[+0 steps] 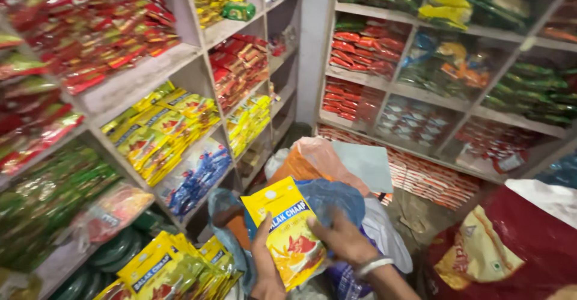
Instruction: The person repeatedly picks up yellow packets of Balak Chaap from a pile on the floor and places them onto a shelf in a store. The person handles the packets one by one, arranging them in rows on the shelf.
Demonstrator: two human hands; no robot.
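Both of your hands are on one yellow packet (290, 232), low in the middle of the view, tilted with its top corner leaning left. Your left hand (266, 263) grips its lower left edge, fingers curled up the side; your right hand (341, 238), a pale bangle (372, 266) at the wrist, clamps the right edge with the thumb across the front. The packet bears a blue band and a red-orange picture, and it sits just above a blue plastic bag (327, 198) gaping open behind it. An orange plastic bag (312, 159) bulges beyond that, touching a flat grey sheet (365, 165). Down at your left, a stack of matching yellow packets (171, 267) fans out, close beside your left wrist. On the left shelving (132, 83), compartments hold red packets (102, 20) up top, yellow ones (165, 128) in the middle, blue ones (195, 177) beneath, green ones (51, 195) at far left. The right shelving (415, 104) carries red, green and mixed packs behind clear wrap. A dark red sack (529, 246) with a yellow panel fills the bottom right corner.
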